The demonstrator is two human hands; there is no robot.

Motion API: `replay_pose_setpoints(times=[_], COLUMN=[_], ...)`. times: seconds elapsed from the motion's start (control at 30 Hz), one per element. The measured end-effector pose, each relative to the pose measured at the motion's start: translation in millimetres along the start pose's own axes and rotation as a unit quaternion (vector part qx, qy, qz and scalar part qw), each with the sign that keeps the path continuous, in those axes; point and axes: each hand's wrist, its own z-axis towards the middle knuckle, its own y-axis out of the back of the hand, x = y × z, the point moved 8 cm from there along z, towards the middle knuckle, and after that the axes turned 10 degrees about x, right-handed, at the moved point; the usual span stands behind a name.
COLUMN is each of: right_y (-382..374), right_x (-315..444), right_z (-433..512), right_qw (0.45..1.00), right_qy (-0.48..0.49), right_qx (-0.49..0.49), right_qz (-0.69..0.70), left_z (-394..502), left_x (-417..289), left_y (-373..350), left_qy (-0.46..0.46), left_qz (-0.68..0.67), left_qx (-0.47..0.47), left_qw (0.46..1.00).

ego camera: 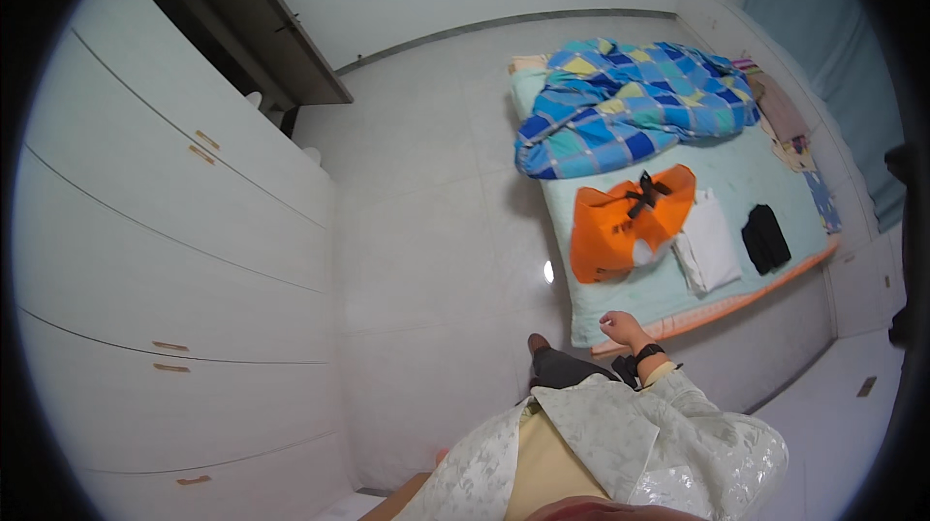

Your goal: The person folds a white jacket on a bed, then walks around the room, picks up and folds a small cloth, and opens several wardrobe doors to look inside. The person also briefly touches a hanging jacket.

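My right hand (621, 327) hangs near the front corner of the bed, its fingers curled in, with nothing seen in it. A black watch (649, 352) is on that wrist. Only a bare part of my left arm (398, 498) shows at the bottom edge; the left hand is out of view. On the mint-green mattress cover (603, 317) stands an orange bag (607, 230) with black handles, tilted and partly bulging. Beside it lies folded white cloth (708, 249). Farther right is a folded black cloth item (765, 239).
A rumpled blue checked quilt (632, 111) covers the bed's far part. Tall white wardrobes (182, 245) line the left side. A dark door (269, 20) stands ajar behind them. Blue curtains (821, 34) hang at right, above white cabinets (864, 281). Pale floor tiles (421, 230) run between wardrobe and bed.
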Motion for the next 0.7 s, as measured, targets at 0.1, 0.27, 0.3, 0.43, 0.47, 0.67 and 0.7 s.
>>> replay_pose_setpoints(times=[0.1, 0.27, 0.3, 0.43, 0.47, 0.67, 0.7], right_y=[-10.2, -20.3, -16.4, 21.9, 29.6, 73.3, 75.6], right_x=[28.2, 80.4, 91.2, 116.1, 120.3, 160.4, 172.3], right_z=[38.7, 131.2, 154.1, 221.9, 240.0, 325.1, 335.0], right_qw=[0.999, 0.992, 0.993, 0.996, 0.996, 0.998, 0.997], right_qy=[0.010, 0.053, 0.045, 0.064, 0.059, 0.026, 0.042], right_qx=[0.032, 0.118, 0.105, 0.067, 0.064, 0.054, 0.063], right_qz=[0.006, 0.011, -0.029, -0.013, 0.014, -0.005, -0.010], left_z=[17.7, 68.6, 81.3, 122.9, 129.9, 148.0, 151.5], left_x=[-7.8, -25.8, -32.1, -69.5, -82.0, -127.8, -138.6], left_y=[19.5, 73.9, 91.1, 168.2, 189.3, 308.1, 323.0], left_qy=[0.018, 0.015, 0.009, -0.071, -0.096, 0.069, 0.071], left_qz=[-0.013, 0.007, 0.021, 0.157, 0.183, -0.172, -0.147], left_qx=[-0.003, -0.020, -0.027, -0.058, -0.085, -0.189, -0.175], left_qw=[1.000, 1.000, 0.999, 0.983, 0.975, 0.964, 0.971])
